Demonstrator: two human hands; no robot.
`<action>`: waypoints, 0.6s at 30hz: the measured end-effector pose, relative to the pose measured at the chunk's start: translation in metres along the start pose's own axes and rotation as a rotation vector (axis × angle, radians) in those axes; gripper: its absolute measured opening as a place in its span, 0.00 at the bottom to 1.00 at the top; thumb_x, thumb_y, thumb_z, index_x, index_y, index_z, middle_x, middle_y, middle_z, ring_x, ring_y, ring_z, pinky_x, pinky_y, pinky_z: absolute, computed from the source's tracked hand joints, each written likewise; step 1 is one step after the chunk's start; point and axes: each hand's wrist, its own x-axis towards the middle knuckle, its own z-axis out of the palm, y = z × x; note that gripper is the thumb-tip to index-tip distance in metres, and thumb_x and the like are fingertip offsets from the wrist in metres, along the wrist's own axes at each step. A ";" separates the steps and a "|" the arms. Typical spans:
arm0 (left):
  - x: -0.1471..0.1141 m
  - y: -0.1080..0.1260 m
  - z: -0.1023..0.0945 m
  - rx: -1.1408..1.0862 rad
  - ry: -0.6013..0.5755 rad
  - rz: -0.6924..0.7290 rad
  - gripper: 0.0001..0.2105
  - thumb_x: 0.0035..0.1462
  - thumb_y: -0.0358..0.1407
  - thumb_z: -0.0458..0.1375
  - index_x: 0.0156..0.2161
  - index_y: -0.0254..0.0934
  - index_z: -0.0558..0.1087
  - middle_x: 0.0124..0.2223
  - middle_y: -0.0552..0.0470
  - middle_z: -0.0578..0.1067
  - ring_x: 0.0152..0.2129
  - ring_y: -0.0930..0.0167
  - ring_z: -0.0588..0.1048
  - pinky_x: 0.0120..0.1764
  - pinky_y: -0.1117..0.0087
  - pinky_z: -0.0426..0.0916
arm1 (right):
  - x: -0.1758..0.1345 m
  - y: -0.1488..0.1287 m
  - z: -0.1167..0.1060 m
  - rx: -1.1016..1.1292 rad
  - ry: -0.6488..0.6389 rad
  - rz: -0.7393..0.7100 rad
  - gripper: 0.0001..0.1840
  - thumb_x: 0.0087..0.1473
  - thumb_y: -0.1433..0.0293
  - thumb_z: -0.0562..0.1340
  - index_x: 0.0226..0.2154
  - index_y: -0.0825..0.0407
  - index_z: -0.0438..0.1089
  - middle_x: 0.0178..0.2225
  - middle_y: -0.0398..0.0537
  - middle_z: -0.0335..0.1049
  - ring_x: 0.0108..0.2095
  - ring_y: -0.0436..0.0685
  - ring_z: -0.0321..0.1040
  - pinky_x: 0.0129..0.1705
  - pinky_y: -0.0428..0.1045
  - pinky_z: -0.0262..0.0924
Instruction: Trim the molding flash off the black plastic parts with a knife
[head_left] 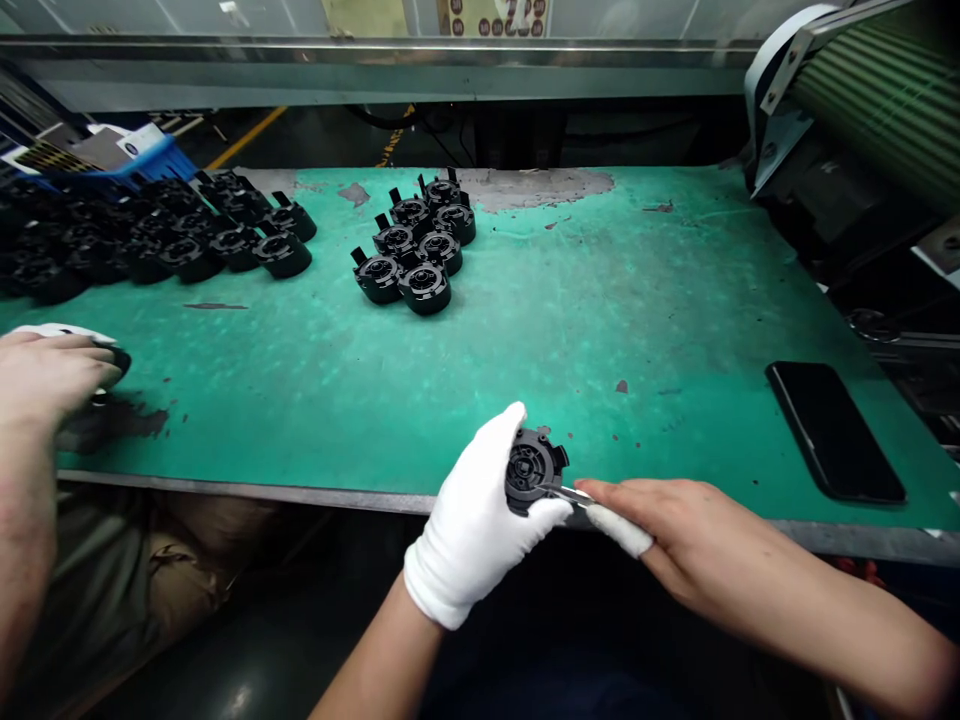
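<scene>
My left hand (pixel 484 515), in a white glove, is closed around a round black plastic part (pixel 534 465) at the table's front edge. Ribs and a ringed centre show on the part's upturned face, and a small tab sticks out at its right. My right hand (pixel 660 510) is bare except for a white cover on the thumb. It pinches slim metal tweezers (pixel 568 493), whose tips reach onto the lower part of that face. Whether the tips hold anything is too small to tell.
Several similar black parts (pixel 425 285) stand in a cluster on the green tabletop (pixel 600 300), and more (pixel 187 255) crowd the left. A phone (pixel 836 430) lies at right. A co-worker's hand (pixel 52 375) grips a dark item at left. Green-belted machinery (pixel 877 90) borders the right.
</scene>
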 end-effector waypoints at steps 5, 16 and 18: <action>0.005 -0.003 -0.010 0.035 -0.069 0.018 0.43 0.55 0.51 0.66 0.69 0.42 0.51 0.69 0.45 0.62 0.65 0.62 0.63 0.67 0.57 0.61 | 0.002 0.001 -0.009 -0.014 -0.027 -0.003 0.39 0.50 0.82 0.53 0.63 0.47 0.65 0.55 0.48 0.75 0.51 0.63 0.75 0.52 0.60 0.71; 0.015 -0.008 -0.020 0.019 -0.198 0.096 0.46 0.53 0.57 0.65 0.69 0.41 0.52 0.68 0.48 0.63 0.65 0.65 0.63 0.68 0.64 0.59 | 0.008 0.004 -0.010 0.009 -0.115 -0.037 0.37 0.52 0.81 0.53 0.62 0.43 0.66 0.53 0.45 0.76 0.48 0.62 0.76 0.49 0.59 0.72; 0.018 -0.009 -0.023 0.022 -0.226 0.138 0.46 0.52 0.55 0.66 0.69 0.40 0.52 0.68 0.48 0.63 0.65 0.66 0.63 0.68 0.64 0.59 | 0.009 0.005 -0.012 0.023 -0.110 -0.043 0.35 0.52 0.81 0.53 0.60 0.41 0.68 0.53 0.43 0.76 0.49 0.61 0.76 0.50 0.58 0.71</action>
